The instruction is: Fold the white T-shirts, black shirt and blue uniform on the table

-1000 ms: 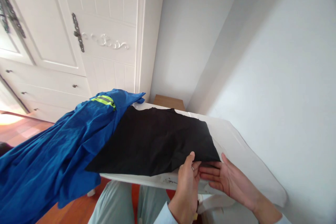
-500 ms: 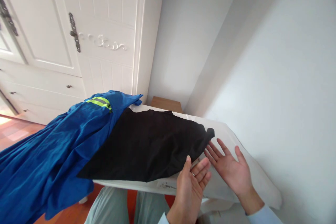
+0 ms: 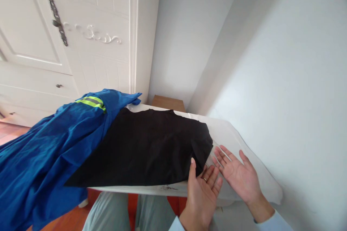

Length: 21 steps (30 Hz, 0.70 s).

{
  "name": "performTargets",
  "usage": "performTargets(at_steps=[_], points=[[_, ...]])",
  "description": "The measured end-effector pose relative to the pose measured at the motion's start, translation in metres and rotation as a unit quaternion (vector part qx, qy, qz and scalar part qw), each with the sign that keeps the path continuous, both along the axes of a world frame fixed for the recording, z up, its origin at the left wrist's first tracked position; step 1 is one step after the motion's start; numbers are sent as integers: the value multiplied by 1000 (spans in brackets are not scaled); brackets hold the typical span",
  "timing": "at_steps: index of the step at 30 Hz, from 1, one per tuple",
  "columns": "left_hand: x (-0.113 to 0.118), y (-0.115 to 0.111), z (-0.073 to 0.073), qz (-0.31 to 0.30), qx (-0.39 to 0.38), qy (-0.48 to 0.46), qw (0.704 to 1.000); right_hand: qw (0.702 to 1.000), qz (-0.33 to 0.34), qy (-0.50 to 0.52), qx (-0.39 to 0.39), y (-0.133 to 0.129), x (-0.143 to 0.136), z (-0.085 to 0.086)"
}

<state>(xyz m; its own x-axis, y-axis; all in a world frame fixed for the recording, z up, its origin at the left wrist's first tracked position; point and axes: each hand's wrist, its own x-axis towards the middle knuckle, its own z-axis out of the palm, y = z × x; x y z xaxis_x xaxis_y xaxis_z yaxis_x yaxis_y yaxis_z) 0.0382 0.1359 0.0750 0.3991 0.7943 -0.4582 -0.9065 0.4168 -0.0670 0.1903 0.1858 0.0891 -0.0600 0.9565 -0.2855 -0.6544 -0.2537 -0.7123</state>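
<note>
Black cloth, perhaps a folded garment, lies spread over the white-covered board. My left hand is palm up at its lower right corner, fingers stretched and thumb raised, close to or touching the cloth's edge. To the right, my right hand is also palm up over the white cover, fingers spread, with nothing in it. A blue garment with a yellow and grey reflective band lies left of the black cloth and hangs off the board's near side.
A white cupboard with dark metal handles stands behind on the left. A brown wooden surface shows behind the board. The white wall runs along the right. Below is a reddish floor.
The black cloth's right end, which stuck out as a point, now lies folded in and flatter. Both hands stay palm up. The view has shifted a little to the right.
</note>
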Motion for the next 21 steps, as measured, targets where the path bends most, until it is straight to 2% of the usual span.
performTargets(at_steps=[6, 12, 18, 21], points=[[8, 7, 7, 28, -27, 28, 999, 1000, 15, -17, 18, -4, 16, -5], [15, 1, 10, 62, -4, 88, 994, 996, 36, -77, 31, 1, 12, -20], [22, 1, 7, 17, -3, 176, 984, 995, 13, -100, 23, 4, 4, -15], [25, -1, 3, -14, 21, 208, 978, 993, 44, -104, 20, 2, 7, -10]])
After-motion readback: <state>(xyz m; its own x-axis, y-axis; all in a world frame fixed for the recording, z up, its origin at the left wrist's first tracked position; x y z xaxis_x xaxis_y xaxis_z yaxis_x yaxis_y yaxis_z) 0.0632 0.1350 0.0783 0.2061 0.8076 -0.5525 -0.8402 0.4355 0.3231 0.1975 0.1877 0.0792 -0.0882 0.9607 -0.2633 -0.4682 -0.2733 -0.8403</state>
